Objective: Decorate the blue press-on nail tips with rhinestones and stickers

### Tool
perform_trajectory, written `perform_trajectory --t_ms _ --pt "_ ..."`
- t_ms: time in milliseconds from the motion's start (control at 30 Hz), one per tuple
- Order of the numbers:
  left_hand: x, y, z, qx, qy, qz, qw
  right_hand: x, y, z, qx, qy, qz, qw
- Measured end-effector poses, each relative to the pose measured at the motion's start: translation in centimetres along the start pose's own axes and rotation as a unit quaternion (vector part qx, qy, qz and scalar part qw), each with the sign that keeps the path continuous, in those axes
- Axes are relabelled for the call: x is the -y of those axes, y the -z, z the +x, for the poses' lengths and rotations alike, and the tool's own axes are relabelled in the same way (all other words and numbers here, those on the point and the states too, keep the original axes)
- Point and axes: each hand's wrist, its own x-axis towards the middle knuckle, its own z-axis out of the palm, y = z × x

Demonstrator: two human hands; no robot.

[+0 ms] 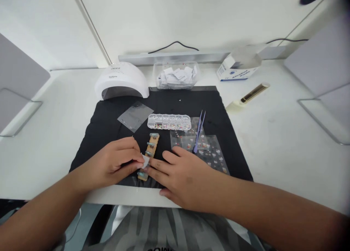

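My left hand point(115, 164) pinches a small white wipe point(145, 160) and presses it against a tan strip point(151, 147) carrying several pale blue false nails. The strip lies on a black mat point(169, 105) near the table's front edge. My right hand point(182, 178) rests flat on the mat with its fingertips touching the strip's lower end, holding nothing. A clear segmented box of small gems point(168, 122) lies just beyond the strip. Purple tweezers point(199, 131) rest on clear sticker sheets point(210, 152) to the right of my hands.
A white dome nail lamp point(121, 80) stands at the mat's far left. A clear tub of white wipes point(176, 76) sits behind the mat, a white and blue box point(235, 70) and a cream tool point(247, 96) to the right. A clear film sheet point(135, 115) lies on the mat.
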Motion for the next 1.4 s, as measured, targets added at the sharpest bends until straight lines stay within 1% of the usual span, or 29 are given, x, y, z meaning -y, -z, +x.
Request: perform_trajectory --t_ms 133,300,500,667,800,900,1033,1133,1200,1267,1333,1400 --pt "0.0 -0.4 0.3 0.014 -0.028 0.038 0.999 0.0 0.0 0.2 0.006 -0.013 0.014 1.000" --pt "-0.1 -0.7 0.6 0.021 -0.027 0.056 0.998 0.2 0.1 0.2 0.010 -0.019 0.023 0.999" --pt "-0.1 -0.1 0.2 0.020 -0.024 0.071 0.997 0.2 -0.1 0.1 -0.002 -0.017 0.014 1.000" --pt "0.2 0.2 -0.3 0.008 -0.017 0.097 0.995 0.1 -0.2 0.0 0.005 -0.011 0.004 1.000" --pt "0.0 0.2 -0.2 -0.002 -0.029 0.082 0.996 0.0 -0.1 0.1 0.005 -0.013 0.007 1.000" --pt "-0.3 -0.1 0.2 0.005 -0.039 0.075 0.996 0.0 0.0 0.2 0.005 -0.019 0.016 1.000" --pt "-0.3 -0.3 0.2 0.018 -0.025 0.088 0.996 0.1 0.0 0.1 0.011 -0.021 0.020 1.000" --pt "0.1 0.1 -0.1 0.020 -0.004 0.092 0.996 0.0 -0.1 0.0 0.010 -0.016 0.013 1.000" --pt "0.3 0.7 -0.4 0.013 -0.004 0.103 0.995 -0.1 -0.1 -0.1 0.016 -0.012 0.008 1.000" --pt "0.3 1.2 -0.7 -0.013 -0.015 0.107 0.994 -0.4 0.1 -0.1 0.026 -0.003 0.004 1.000" --pt "0.1 1.6 -0.9 -0.047 -0.027 0.097 0.994 -0.7 0.4 -0.2 0.031 0.010 0.003 0.999" --pt "-0.3 1.7 -1.0 -0.063 -0.035 0.072 0.995 -1.0 0.8 -0.4 0.023 0.027 0.002 0.999"
